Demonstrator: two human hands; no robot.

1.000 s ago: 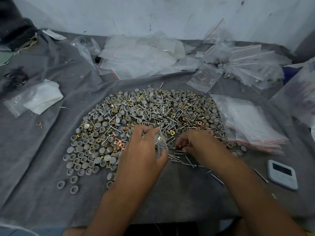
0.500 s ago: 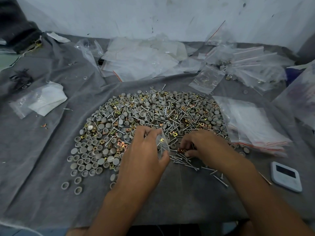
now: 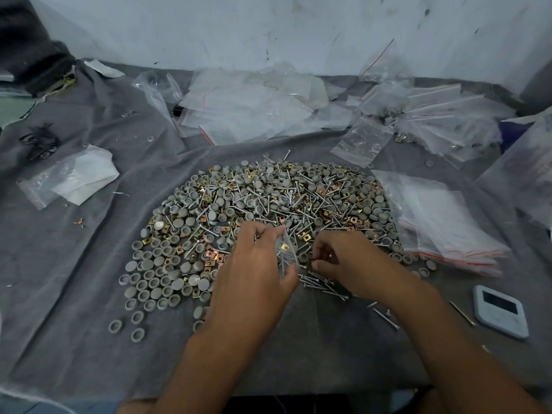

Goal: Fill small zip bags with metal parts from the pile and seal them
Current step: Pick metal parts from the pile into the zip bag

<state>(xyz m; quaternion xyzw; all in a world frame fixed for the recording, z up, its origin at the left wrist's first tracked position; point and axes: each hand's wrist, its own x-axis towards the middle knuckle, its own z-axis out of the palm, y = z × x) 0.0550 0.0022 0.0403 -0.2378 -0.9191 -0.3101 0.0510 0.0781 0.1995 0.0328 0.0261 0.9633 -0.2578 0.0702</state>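
Observation:
A wide pile of metal parts (image 3: 268, 201), grey round caps, silver screws and brass square nuts, lies on the grey cloth. My left hand (image 3: 254, 273) holds a small clear zip bag (image 3: 286, 255) between fingers and thumb at the pile's near edge; screws and a brass nut show inside it. My right hand (image 3: 343, 258) is just right of the bag, its curled fingertips down among loose screws (image 3: 322, 283), pinching a small part that I cannot make out. A stack of empty zip bags (image 3: 442, 222) with red seal lines lies to the right.
More clear bags, some filled, are heaped along the back (image 3: 248, 106) and back right (image 3: 433, 115). A white digital scale (image 3: 500, 315) sits near right. A folded plastic bag (image 3: 71, 177) lies left. A white wall (image 3: 268, 31) bounds the rear.
My right hand has crept a little left toward the bag while picking among the screws. My left hand still holds the bag in the same spot. The camera has tilted slightly.

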